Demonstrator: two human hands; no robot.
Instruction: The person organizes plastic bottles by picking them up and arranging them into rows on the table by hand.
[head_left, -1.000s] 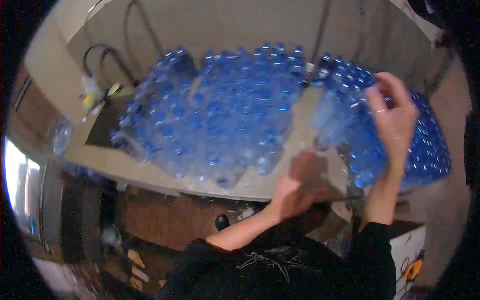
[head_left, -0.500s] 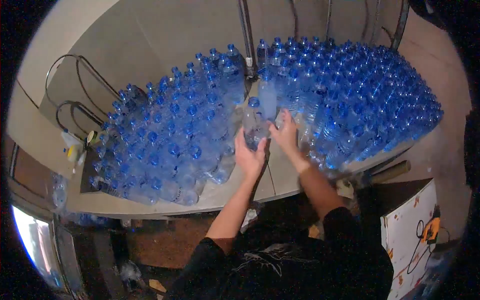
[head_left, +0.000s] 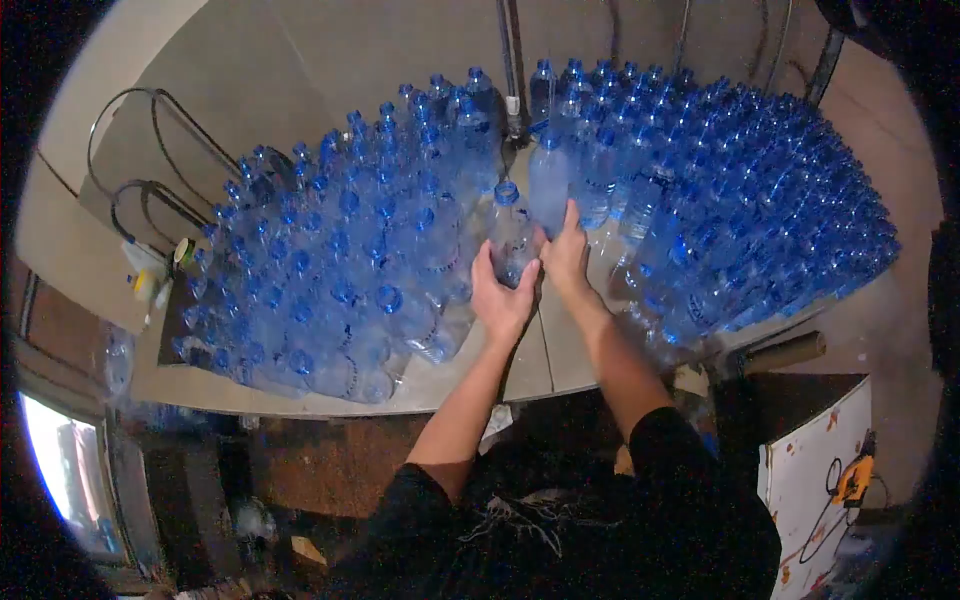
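Near the middle of the counter, my left hand (head_left: 503,300) wraps round the lower part of a clear bottle (head_left: 512,232) with a blue neck, held upright. My right hand (head_left: 568,252) is on the right of that bottle, its fingers close together at the base of a cloudy bottle (head_left: 549,185) with a blue top. Whether its fingers grip either bottle is hard to make out. Clear bottles with blue necks stand in a large group on the left (head_left: 350,250) and another on the right (head_left: 740,190).
The pale counter (head_left: 510,372) has its front edge close to my forearms. Hoses (head_left: 150,190) and a yellow-labelled container (head_left: 146,285) are at the left. At the lower right is a white panel (head_left: 815,480) with an orange tool (head_left: 855,482).
Since a second ago, my right hand has come from the right-hand group to the middle, and my left hand has taken hold of a clear bottle. Lately my right hand has moved nearer it.
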